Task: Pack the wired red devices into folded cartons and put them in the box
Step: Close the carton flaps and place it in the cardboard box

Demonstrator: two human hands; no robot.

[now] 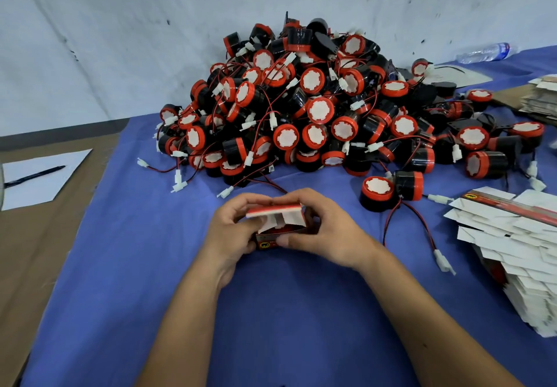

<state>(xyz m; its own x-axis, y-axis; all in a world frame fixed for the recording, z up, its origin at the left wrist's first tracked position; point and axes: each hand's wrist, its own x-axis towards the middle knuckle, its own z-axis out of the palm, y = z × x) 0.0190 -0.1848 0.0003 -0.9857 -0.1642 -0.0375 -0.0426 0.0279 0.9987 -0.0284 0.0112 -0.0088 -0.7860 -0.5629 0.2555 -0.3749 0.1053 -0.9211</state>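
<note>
A small red carton (280, 226) with white flaps sits between both hands over the blue cloth (271, 311). My left hand (232, 229) grips its left side, thumb on the front. My right hand (319, 229) holds the right side, fingers curled over the top flap, which stands half open. Whatever is inside the carton is hidden. Behind it rises a big pile of red-and-black wired devices (316, 109) with white connectors. Two loose devices (388, 190) lie just right of my hands, their red-black wires trailing toward me.
A stack of flat unfolded cartons (512, 251) lies at the right edge. More flat stock (539, 97) sits far right. A white sheet (42, 178) with a black pen (33, 177) rests on brown cardboard at left. A plastic bottle (488, 51) lies at the back right.
</note>
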